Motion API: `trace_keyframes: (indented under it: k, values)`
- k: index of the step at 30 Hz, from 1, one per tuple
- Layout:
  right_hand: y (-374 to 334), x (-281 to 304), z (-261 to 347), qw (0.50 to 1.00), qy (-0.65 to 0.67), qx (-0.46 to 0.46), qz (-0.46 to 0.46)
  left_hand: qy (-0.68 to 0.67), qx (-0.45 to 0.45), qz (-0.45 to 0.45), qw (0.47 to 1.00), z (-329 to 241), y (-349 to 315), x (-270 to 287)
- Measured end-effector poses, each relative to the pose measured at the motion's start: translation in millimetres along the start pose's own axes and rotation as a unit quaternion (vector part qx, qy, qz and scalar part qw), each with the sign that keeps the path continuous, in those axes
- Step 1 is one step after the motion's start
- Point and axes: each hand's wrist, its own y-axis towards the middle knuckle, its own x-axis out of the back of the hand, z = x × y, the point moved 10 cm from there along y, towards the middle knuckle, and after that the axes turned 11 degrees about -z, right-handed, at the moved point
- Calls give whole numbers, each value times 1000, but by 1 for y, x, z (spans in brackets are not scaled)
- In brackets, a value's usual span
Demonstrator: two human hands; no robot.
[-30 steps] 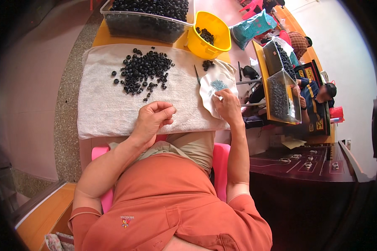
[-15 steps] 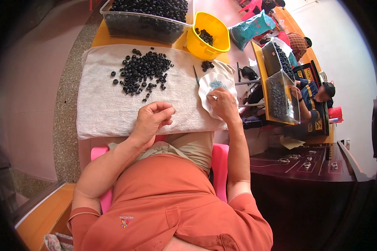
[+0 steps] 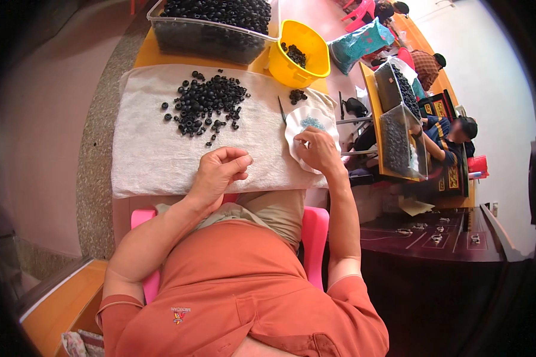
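My left hand (image 3: 222,174) hovers over the near part of a white towel (image 3: 152,160), thumb and forefinger pinched together; whatever sits between them is too small to make out. At the white wavy-edged dish (image 3: 329,118) on the right, my right hand (image 3: 317,149) reaches over the near side with its fingers bent and closed. Their tips hide what they may hold. Small pale blue beads (image 3: 311,122) lie in the dish beyond the fingers. A loose heap of black round beads (image 3: 205,101) spreads over the towel's far half. Beside the dish lies a thin dark pointed tool (image 3: 281,109).
Behind the towel stand a clear plastic bin (image 3: 211,44) full of black beads and a yellow tub (image 3: 301,74) with some inside. A little cluster of dark pieces (image 3: 298,96) lies before the tub. To the right, other people sit by a table with bead-filled bins (image 3: 399,140).
The whole view has shifted slightly, so the things on the towel appear a little lower and further right. Both hands keep nearly the same pose and place.
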Motion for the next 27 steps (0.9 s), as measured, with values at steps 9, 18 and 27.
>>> trace_keyframes:
  k: [9, 18, 27]
  values:
    - [-12, 4, -10, 995, 67, -72, -23, 1, -4, 4, 1000, 1, 1, 1]
    - [-15, 10, -9, 977, 169, -115, -58, 3, -2, 7, 1000, 0, -1, 0]
    - [-24, -35, 72, 802, 564, -169, 99, 10, 0, 56, 998, 4, -1, -9]
